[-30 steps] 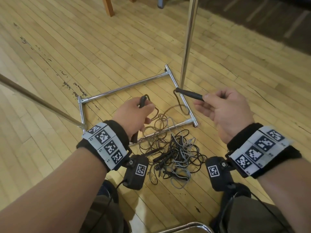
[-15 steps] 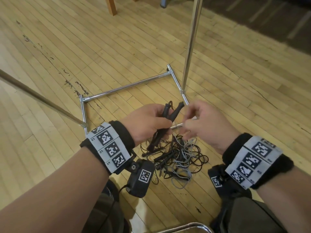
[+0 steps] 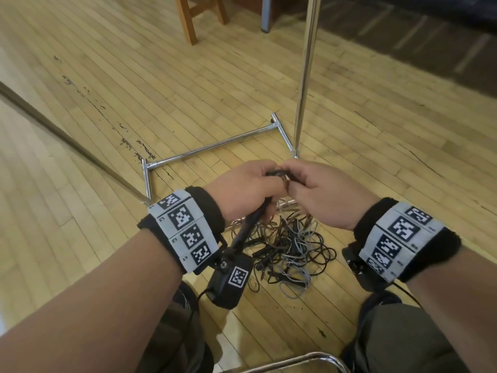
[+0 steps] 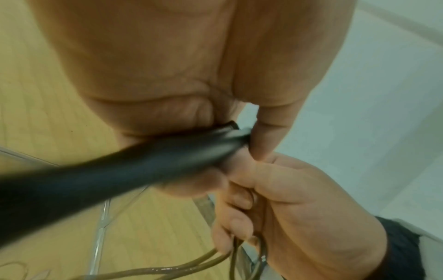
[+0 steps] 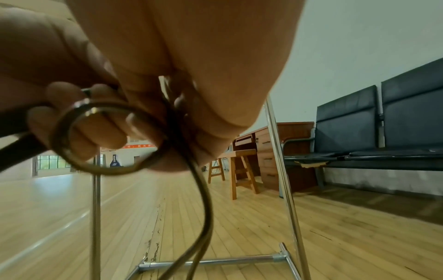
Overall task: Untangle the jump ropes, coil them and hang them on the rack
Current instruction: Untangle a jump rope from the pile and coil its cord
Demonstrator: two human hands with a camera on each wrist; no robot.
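Black handles [image 3: 248,227] gripped in left hand [image 3: 246,191], fingers curled round them. Cord [image 5: 203,199] pinched by right hand [image 3: 320,195] close by, small loop [image 5: 107,138] formed. Judged: coiling just begun; loops best kept even, cord fed slack from pile so knots are not tightened. Pile [image 3: 293,251] of thin glossy cords, dark and grey, lies on wood floor [image 3: 134,90] beside chrome rack [image 3: 302,84] base.
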